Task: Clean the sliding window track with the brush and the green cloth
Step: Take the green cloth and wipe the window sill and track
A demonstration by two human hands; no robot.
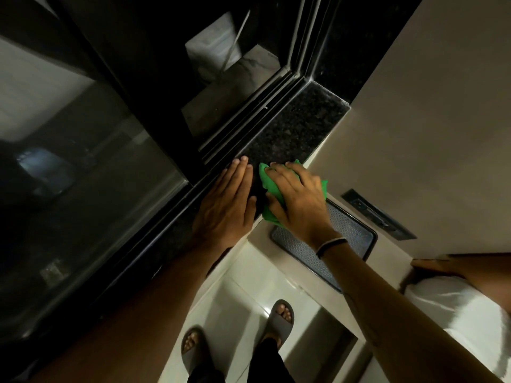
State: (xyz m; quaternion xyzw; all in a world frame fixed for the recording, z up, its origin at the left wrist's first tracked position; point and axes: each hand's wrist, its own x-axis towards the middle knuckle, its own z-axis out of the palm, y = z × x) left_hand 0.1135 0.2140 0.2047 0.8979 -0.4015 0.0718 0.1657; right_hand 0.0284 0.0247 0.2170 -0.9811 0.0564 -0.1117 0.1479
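Observation:
The green cloth (267,180) lies bunched on the black granite sill (298,125), and my right hand (297,197) presses down on it with fingers spread over it. My left hand (229,200) rests flat on the sill just left of the cloth, palm down, fingers together, holding nothing. The window track (249,117) is a set of dark parallel rails running diagonally along the far side of the sill, just beyond my fingertips. No brush is visible.
The sliding glass pane (91,150) stands to the left of the track. A beige wall (431,120) rises at right, with a dark socket plate (376,214). A grey mat (340,239) lies below the sill. My feet in grey slippers (279,319) stand on the pale tile floor.

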